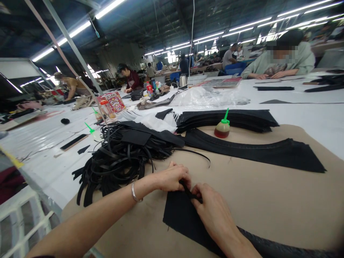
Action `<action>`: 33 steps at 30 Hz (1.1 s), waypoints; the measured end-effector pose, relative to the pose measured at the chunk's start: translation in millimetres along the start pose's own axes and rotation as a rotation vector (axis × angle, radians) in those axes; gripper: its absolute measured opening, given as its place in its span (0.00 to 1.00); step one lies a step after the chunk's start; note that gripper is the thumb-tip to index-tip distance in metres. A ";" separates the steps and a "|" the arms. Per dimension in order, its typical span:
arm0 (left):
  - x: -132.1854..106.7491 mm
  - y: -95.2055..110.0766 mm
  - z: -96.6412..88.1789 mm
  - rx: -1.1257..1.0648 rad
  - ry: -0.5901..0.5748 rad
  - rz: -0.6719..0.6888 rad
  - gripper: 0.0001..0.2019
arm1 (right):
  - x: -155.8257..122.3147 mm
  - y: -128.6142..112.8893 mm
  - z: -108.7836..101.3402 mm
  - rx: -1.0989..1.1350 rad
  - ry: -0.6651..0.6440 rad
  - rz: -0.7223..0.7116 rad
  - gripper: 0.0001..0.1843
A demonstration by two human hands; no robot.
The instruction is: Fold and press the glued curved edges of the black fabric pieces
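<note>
A curved black panel (pixel 178 215), apparently leather or fabric, lies on the tan board in front of me. At its upper edge my left hand (pixel 174 177) pinches a narrow black strip (pixel 188 191). My right hand (pixel 213 209) grips the same strip a little to the right, its fingers closed and its palm over the panel. Whether the strip is a separate piece or the panel's folded edge, I cannot tell. Left of my hands is a tangled heap of black strips (pixel 115 168), with one loose strip (pixel 197 152) trailing out of it.
Behind my hands lie another curved black panel (pixel 255 148) and a stack of black panels (pixel 228 120). A squeeze bottle (pixel 222 129) with a green nozzle and amber liquid stands between them. The tan board (pixel 290 200) rests on a white table (pixel 309 111). Co-workers sit farther off.
</note>
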State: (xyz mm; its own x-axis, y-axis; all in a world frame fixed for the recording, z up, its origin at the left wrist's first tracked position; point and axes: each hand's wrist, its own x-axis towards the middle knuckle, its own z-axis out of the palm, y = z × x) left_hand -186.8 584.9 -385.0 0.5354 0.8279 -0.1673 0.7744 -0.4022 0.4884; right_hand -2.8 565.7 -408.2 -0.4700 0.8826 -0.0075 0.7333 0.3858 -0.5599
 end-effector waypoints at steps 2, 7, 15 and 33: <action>-0.6 -1.6 1.2 0.000 0.013 0.006 0.09 | -0.9 0.3 1.0 0.000 0.001 -0.003 0.10; -5.3 -3.7 3.4 -0.006 0.056 0.030 0.07 | -7.5 4.8 8.5 0.050 0.035 -0.059 0.12; -16.8 -5.5 7.2 0.145 0.159 0.114 0.07 | -19.6 18.6 36.7 -0.025 0.196 -0.298 0.17; -61.9 10.1 52.8 0.340 0.339 0.009 0.17 | -18.4 17.0 36.8 -0.020 0.110 -0.271 0.20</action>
State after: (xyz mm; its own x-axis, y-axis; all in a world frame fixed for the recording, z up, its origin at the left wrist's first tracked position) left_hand -194.4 509.0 -414.9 0.4461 0.8820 0.1517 0.8671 -0.4679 0.1708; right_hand 0.2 546.1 -448.0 -0.5949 0.7701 0.2303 0.5982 0.6155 -0.5131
